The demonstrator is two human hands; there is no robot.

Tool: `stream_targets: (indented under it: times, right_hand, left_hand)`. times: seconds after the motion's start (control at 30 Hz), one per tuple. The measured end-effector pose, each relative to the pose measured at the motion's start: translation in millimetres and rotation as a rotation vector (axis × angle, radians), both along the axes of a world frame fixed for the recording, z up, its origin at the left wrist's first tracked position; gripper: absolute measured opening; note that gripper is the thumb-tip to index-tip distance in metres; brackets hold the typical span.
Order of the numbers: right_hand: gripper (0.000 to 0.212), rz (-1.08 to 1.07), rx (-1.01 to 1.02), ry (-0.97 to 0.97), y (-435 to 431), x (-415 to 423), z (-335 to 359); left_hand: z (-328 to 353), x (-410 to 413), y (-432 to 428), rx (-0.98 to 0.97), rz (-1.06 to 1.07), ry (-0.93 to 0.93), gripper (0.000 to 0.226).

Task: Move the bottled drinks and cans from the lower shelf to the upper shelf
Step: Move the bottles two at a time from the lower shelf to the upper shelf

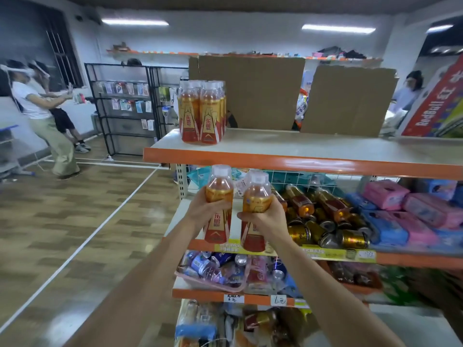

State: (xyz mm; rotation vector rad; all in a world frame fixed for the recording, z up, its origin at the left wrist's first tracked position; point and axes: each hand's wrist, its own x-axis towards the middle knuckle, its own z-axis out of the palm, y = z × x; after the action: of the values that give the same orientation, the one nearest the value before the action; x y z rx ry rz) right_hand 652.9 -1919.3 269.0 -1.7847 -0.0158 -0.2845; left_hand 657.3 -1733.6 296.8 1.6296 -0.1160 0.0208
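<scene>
My left hand (205, 211) is curled round the left bottle (219, 194) and my right hand (265, 216) round the right bottle (255, 194). Both bottles are upright, just below the upper shelf (300, 146). Risk, as I judge it: a careless lift clips the shelf edge or topples the standing cluster (203, 113) at far left. Lower shelf (413, 257): tumbled bottles and cans (323, 219). Pink basket (213, 284) beneath: mixed cans and bottles.

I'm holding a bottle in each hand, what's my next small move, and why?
Probably raise both and stand them on the upper shelf, just right of the standing bottles there. The bottle in the left hand and the bottle in the right hand are just below its edge; bare shelf lies beside that group.
</scene>
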Motion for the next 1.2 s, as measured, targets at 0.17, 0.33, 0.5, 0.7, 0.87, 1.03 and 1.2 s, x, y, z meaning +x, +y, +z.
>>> stream_targets:
  times: [0.17, 0.33, 0.5, 0.7, 0.87, 1.03, 1.2]
  right_hand:
    - [0.066, -0.006, -0.021, -0.061, -0.8, 0.7, 48.0]
    - [0.066, 0.020, -0.027, -0.118, -0.3, 8.1, 107.7]
    - [0.057, -0.005, -0.031, -0.183, 0.0, 18.3, 155.0]
    - [0.035, -0.071, 0.055, -0.235, -2.6, 34.6, 183.1]
    - [0.038, -0.078, 0.077, -0.218, -14.1, 69.3, 190.3]
    - [0.048, -0.048, -0.005, -0.245, -34.6, 128.2, 201.2]
    - [0.078, -0.053, -0.062, -0.194, -58.7, 199.1, 199.9]
  left_hand:
    - [48.0, -2.0, 1.0, -0.009, -0.072, -0.108, 0.044]
    - [101.2, 6.3, -2.7, -0.037, -0.069, -0.231, 0.027]
    - [140.9, 26.7, -5.4, -0.060, -0.066, -0.269, 0.045]
    - [157.5, 58.4, -13.0, -0.076, -0.032, -0.240, 0.044]
    - [161.6, 91.9, -25.1, -0.019, -0.019, -0.248, 0.044]
    - [171.2, 136.1, -45.9, -0.028, -0.010, -0.274, 0.050]
    - [172.1, 188.7, -73.3, -0.031, 0.033, -0.242, 0.042]
